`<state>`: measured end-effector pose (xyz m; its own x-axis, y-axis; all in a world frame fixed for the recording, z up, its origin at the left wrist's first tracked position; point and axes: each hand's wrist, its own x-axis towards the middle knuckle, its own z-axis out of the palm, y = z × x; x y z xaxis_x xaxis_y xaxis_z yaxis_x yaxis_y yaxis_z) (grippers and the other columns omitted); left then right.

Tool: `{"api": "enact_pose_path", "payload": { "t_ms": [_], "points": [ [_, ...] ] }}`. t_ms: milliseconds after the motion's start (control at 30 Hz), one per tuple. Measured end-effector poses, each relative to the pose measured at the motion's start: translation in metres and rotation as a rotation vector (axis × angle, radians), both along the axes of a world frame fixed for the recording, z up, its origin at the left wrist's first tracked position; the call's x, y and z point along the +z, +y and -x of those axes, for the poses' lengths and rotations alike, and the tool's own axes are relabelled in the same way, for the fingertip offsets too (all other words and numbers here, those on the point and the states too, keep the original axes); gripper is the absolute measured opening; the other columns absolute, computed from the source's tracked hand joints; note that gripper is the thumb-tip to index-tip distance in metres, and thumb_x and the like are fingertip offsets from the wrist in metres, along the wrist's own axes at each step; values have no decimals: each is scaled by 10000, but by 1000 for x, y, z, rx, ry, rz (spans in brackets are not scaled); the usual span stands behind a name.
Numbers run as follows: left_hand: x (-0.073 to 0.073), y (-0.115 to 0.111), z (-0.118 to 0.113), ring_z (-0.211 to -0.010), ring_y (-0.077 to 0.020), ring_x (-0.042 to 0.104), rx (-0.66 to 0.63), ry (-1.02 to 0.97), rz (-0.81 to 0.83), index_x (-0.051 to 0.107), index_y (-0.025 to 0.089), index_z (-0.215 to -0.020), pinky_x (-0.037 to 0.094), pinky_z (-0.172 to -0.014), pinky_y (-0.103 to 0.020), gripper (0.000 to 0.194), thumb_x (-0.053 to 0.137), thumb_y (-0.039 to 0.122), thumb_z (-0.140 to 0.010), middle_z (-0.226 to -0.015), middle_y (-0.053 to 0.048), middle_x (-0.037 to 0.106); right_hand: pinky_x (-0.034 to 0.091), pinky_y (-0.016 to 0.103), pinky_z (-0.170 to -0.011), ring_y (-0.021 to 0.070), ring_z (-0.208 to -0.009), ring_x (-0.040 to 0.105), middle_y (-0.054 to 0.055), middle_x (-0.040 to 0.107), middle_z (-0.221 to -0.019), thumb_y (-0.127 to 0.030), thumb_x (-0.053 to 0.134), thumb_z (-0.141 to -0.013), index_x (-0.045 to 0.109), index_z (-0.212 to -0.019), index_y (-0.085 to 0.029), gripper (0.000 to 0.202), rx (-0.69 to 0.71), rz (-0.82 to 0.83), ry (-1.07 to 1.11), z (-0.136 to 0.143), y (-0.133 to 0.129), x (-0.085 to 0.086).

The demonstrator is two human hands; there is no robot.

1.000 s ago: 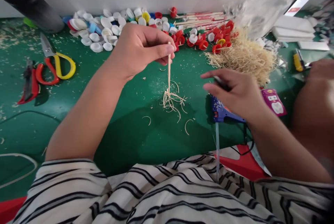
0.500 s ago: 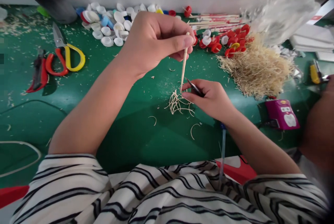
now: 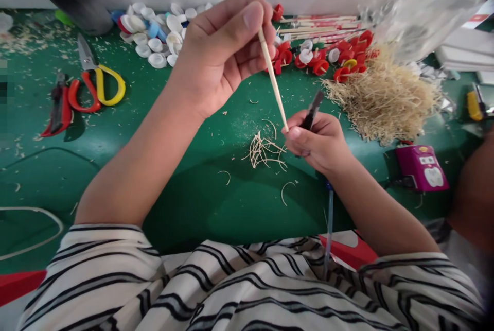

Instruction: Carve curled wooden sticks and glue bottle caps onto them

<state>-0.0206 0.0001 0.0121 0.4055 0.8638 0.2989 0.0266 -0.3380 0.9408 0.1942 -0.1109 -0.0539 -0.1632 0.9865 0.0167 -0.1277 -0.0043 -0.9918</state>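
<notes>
My left hand [image 3: 231, 42] pinches the upper end of a thin wooden stick [image 3: 273, 80] between thumb and fingers. The stick slants down to my right hand [image 3: 318, 138], whose thumb and forefinger pinch its lower tip. A dark knife blade [image 3: 313, 107] also sits in my right hand, pointing up and away from the stick; its handle is mostly hidden by the palm. Left of that hand, a small heap of curled wood shavings [image 3: 262, 151] lies on the green table [image 3: 216, 212].
Orange-and-yellow scissors [image 3: 102, 84] and a red-and-black cutter [image 3: 57, 107] lie at left. Bottle caps [image 3: 156, 45], sticks [image 3: 328, 22] and red caps [image 3: 347, 55] line the back. A shavings pile [image 3: 386, 99], purple box [image 3: 422, 169] and another person's arm [image 3: 474, 181] are at right.
The stick's lower end has swung right and its upper end left. My left hand has turned and shifted slightly left and up. My right hand moved right, its blade now pointing up.
</notes>
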Motion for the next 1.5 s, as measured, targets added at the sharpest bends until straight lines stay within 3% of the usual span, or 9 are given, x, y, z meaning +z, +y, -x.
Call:
{"api": "enact_pose_path", "payload": {
  "t_ms": [133,267,533,733,1000,1200,1367,1433,1500],
  "points": [
    [-3,-1,-12,-1289,-220,804,121,83,11,711,285,-1317,678,-936,-282,441,303,383,-1183,-1341,0,759,222,299,-400,69,-405,248,-119,403,-555,-658,966,-742,648,-836,-299,489,-77,-34,39,5,-1,7],
    [-9,-3,-22,-1372,-228,767,149,124,38,670,317,-1442,701,-928,-252,508,239,430,-1199,-1394,1,765,237,310,-402,73,-404,242,-122,367,-544,-688,967,-716,590,-790,-297,548,-174,-71,51,8,-4,14],
    [-8,-14,-29,-1465,-263,700,101,188,29,666,314,-1449,699,-1120,-363,422,655,549,-1099,-1279,-40,824,270,329,-428,106,-421,336,-80,482,-547,-573,988,-766,718,-793,-313,375,-430,-310,11,-2,-8,14],
    [-2,-18,-28,-1442,-246,715,92,239,-43,716,313,-1329,715,-1053,-307,405,638,628,-1088,-1259,-29,827,483,373,-582,154,-575,579,-22,715,-745,-533,891,-909,800,-872,-320,235,-606,-575,-346,-15,-13,16],
    [-10,-12,-18,-1279,-227,811,-35,171,114,701,249,-1329,733,-920,-297,497,347,572,-1195,-1359,-53,795,534,390,-612,193,-667,681,-9,793,-805,-400,883,-938,847,-908,-366,57,-421,-674,-503,-22,-25,27],
    [-11,-14,-14,-1144,-271,856,-100,301,24,749,244,-1310,733,-812,-344,557,527,711,-1102,-1249,-57,822,517,365,-612,175,-656,667,-15,787,-807,-400,838,-968,843,-914,-351,73,-457,-523,-551,-25,-21,32],
    [-3,-5,-7,-1080,-213,855,-46,84,61,779,221,-1122,702,-862,-335,327,552,457,-1135,-1039,5,789,521,335,-672,186,-739,723,19,831,-898,-391,733,-994,833,-1127,-281,199,18,-262,-904,-27,-17,31],
    [-2,4,-2,-965,-143,828,-102,-136,120,785,198,-1027,703,-880,-312,252,589,334,-1109,-969,18,767,513,328,-679,200,-777,744,22,830,-918,-367,710,-989,781,-1256,-262,296,151,-215,-984,-27,-14,27],
    [-2,14,6,-839,-112,756,-208,-341,135,809,219,-966,706,-823,-284,197,724,373,-1053,-933,9,769,510,326,-680,207,-805,748,37,827,-962,-344,679,-1004,722,-1311,-233,329,191,-198,-1027,-27,-13,25]
  ]
}}
